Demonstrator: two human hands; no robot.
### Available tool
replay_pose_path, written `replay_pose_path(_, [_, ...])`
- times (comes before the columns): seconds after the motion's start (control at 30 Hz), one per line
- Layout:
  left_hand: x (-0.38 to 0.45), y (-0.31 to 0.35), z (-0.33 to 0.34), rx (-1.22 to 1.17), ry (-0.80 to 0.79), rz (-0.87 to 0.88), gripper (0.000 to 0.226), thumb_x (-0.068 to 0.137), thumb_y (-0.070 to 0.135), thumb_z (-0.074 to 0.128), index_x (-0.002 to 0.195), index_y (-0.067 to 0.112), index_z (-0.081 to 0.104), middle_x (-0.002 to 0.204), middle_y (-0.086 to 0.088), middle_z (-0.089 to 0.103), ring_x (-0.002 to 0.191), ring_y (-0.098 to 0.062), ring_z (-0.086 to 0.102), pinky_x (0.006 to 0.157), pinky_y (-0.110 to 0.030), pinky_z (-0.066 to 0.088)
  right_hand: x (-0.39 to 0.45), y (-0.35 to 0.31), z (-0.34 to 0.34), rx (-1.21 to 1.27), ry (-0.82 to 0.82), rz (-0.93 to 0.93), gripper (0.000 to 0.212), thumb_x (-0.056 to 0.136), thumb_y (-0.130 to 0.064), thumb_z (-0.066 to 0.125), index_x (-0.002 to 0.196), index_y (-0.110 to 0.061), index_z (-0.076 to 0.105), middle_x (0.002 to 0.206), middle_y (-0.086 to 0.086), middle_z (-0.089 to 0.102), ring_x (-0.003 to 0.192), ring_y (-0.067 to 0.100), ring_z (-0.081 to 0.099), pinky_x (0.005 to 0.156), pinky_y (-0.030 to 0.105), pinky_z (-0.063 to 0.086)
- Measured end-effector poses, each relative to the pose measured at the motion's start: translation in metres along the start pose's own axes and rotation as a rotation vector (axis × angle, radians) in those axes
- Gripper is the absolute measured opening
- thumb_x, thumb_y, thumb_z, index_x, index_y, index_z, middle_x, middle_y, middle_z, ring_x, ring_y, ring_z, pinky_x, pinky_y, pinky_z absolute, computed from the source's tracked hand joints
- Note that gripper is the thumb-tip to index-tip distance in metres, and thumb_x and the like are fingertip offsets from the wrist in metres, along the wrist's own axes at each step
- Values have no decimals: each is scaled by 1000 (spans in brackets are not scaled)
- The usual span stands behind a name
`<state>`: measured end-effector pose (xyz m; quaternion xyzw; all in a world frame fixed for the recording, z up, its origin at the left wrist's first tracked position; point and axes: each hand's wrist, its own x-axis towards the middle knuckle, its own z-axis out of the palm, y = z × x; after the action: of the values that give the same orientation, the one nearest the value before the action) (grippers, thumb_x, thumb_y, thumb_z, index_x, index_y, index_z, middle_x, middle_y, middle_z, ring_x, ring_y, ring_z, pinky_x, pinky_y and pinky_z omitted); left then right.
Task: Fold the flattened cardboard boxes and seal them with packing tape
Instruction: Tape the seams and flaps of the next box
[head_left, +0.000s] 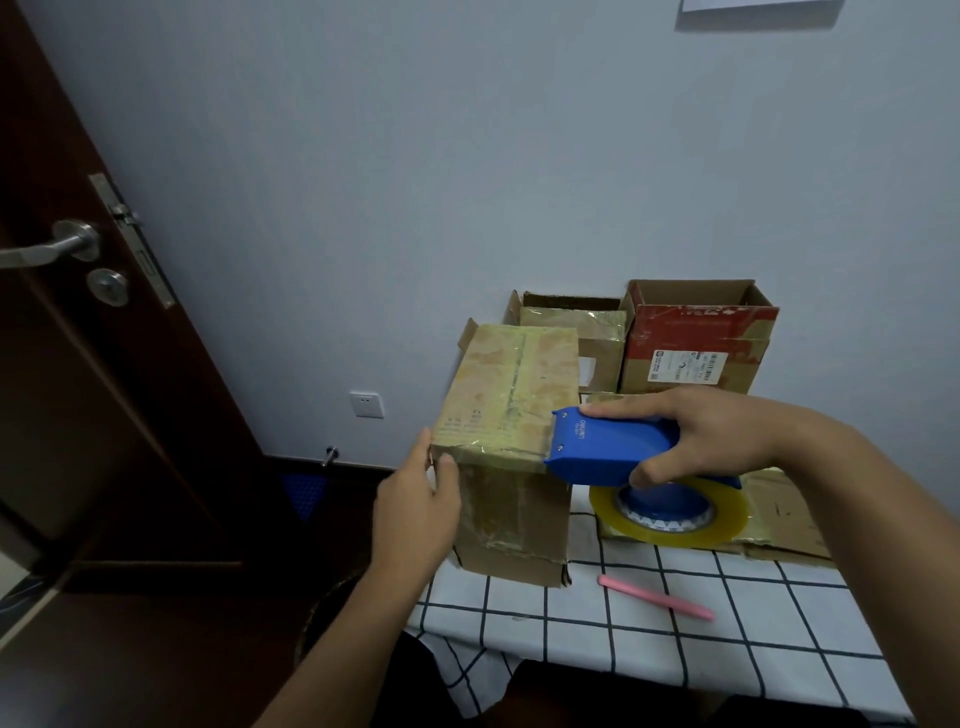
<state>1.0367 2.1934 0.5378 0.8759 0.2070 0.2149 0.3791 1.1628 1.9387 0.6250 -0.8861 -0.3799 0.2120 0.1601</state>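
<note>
A tall brown cardboard box (506, 395) stands on the table's left corner, its closed top covered in shiny tape. My right hand (711, 434) grips a blue tape dispenser (608, 449) with a roll of clear yellowish tape (670, 522) under it. The dispenser's front edge sits at the box's near right top edge. My left hand (415, 512) rests against the box's near left corner, thumb on the front face and fingers along the left side.
Two open boxes stand at the wall: a brown one (576, 332) and a red-topped one (696, 338). Flattened cardboard (784, 514) lies under the roll. A pink stick (657, 597) lies on the checked tablecloth (623, 639). A dark door (78, 312) is at left.
</note>
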Motion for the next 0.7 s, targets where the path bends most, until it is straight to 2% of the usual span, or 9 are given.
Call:
replay_pose_path(0.07, [-8,2,6,-30,-124,-62,71,100,33,49,157,21,8,145,-2,47,118,-13,50,92,-24,41,-1,0,2,-2,11,6,76,59,-73,59,125,-83,22,136,-15,43,109,13,52,98,40,48])
replay_pose_path(0.1, [-10,2,7,4,-124,-54,79,98,35,51,156,22,-1,158,-3,28,138,-17,35,106,-30,36,-1,0,3,-1,15,5,76,59,-73,59,125,-83,22,135,-15,44,110,13,52,98,41,48])
replay_pose_path(0.13, [-9,4,7,66,-80,-3,84,96,36,52,156,24,-6,164,-2,7,149,-17,10,117,-34,20,-2,0,4,1,18,1,76,60,-73,60,126,-83,22,134,-16,44,110,13,52,98,41,48])
replay_pose_path(0.17, [-7,7,6,152,-22,101,86,95,37,52,155,26,-8,164,1,-8,150,-15,-10,120,-36,6,-2,0,5,1,22,-4,76,62,-72,60,127,-82,21,133,-17,44,110,13,52,98,41,48])
replay_pose_path(0.23, [0,15,7,348,-6,374,85,90,43,51,154,33,-6,161,3,-21,145,-15,-28,119,-39,-7,-3,0,6,-6,38,-5,77,62,-71,60,128,-81,21,133,-18,45,109,12,51,97,40,48])
replay_pose_path(0.3, [7,23,14,477,-173,564,80,91,48,50,154,36,2,163,4,-14,147,-15,-23,122,-42,-6,-4,1,6,-20,55,-5,78,60,-72,58,128,-81,22,131,-17,47,108,10,52,97,39,47])
replay_pose_path(0.37, [13,24,22,574,-317,650,72,95,50,48,155,34,10,164,7,6,150,-12,-2,123,-36,-3,-5,1,7,-28,70,-12,77,62,-71,58,129,-80,22,130,-17,49,106,8,51,95,36,47])
replay_pose_path(0.5, [21,16,27,502,-268,678,59,98,42,50,152,31,28,159,7,29,147,-11,23,119,-27,6,-8,3,9,-20,88,-33,71,67,-68,59,125,-83,21,128,-17,50,103,8,52,92,33,47])
replay_pose_path(0.7, [20,11,32,483,-216,746,55,90,36,66,141,25,50,144,-2,52,134,-22,48,111,-41,31,-17,13,1,49,98,-50,75,59,-73,59,126,-81,26,127,-17,48,104,13,55,93,40,50])
